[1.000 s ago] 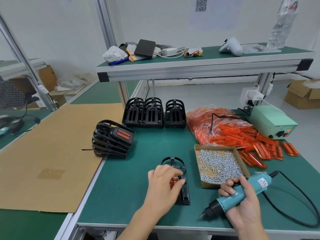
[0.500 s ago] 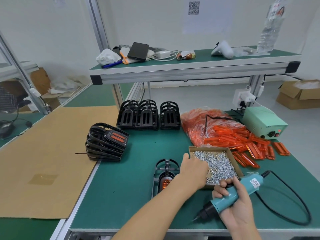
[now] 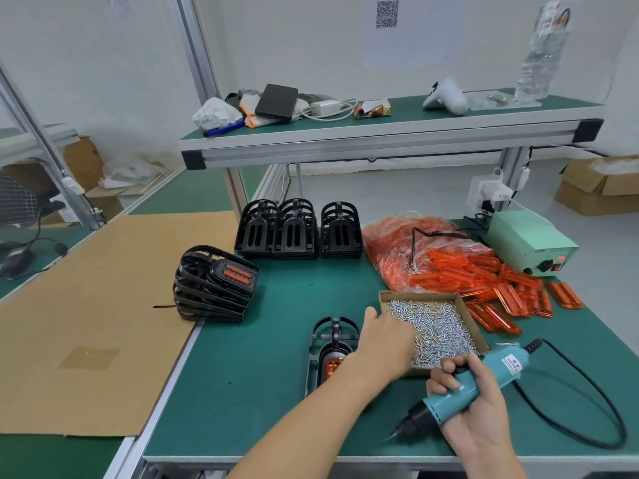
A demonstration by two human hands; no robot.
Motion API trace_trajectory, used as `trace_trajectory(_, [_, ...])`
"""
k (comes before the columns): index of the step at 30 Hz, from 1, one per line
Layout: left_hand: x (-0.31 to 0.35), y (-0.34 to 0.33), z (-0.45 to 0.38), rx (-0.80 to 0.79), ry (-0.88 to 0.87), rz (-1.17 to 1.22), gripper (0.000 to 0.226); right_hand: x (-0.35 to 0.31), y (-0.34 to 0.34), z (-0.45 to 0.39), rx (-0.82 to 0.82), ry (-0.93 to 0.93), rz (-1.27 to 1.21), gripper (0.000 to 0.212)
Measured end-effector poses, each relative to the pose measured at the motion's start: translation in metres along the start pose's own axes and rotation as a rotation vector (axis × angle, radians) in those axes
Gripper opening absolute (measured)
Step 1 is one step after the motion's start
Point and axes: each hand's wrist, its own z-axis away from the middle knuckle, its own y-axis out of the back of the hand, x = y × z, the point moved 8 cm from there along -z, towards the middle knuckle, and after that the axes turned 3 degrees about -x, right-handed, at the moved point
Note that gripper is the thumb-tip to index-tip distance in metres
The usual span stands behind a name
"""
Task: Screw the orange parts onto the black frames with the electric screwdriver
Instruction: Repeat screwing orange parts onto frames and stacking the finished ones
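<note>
— Two hands at work: the right hand (image 3: 479, 406) grips the electric screwdriver (image 3: 463, 388) near the worktop (image 3: 262, 382) edge; the left hand (image 3: 387, 344) reaches into the screw box (image 3: 470, 323), fingers hidden, so its grip cannot be told.

— Risk?

— Its forearm crosses the black frame (image 3: 332, 344) holding an orange part (image 3: 332, 366); a nudge could unseat it. Open room lies left; orange parts (image 3: 484, 281) crowd behind.
</note>
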Motion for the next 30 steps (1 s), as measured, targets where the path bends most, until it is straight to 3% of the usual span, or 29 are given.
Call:
trace_trajectory(2, [-0.004, 0.005, 0.004, 0.046, 0.019, 0.141, 0.022, 0.0, 0.0, 0.001, -0.003, 0.001, 0.004, 0.024])
trace_trajectory(8, [-0.024, 0.004, 0.046, 0.098, 0.152, 0.924, 0.016, -0.001, 0.002, 0.0, 0.011, 0.019, 0.018, 0.02])
trace_trajectory(11, [-0.032, -0.003, 0.079, 0.12, 0.213, 1.156, 0.016, -0.002, 0.001, 0.0, 0.012, 0.029, 0.024, 0.018])
trace_trajectory(19, [-0.054, -0.025, 0.148, 0.153, 0.39, 1.449, 0.012, -0.004, -0.001, -0.001, 0.02, 0.052, -0.033, 0.023])
trace_trajectory(23, [-0.06, -0.028, 0.161, 0.157, 0.42, 1.465, 0.01, -0.003, 0.002, -0.002, 0.025, 0.053, -0.065, 0.028])
trace_trajectory(30, [-0.067, -0.025, 0.164, 0.183, 0.433, 1.469, 0.001, -0.003, 0.001, 0.0, 0.031, 0.05, -0.058, 0.017])
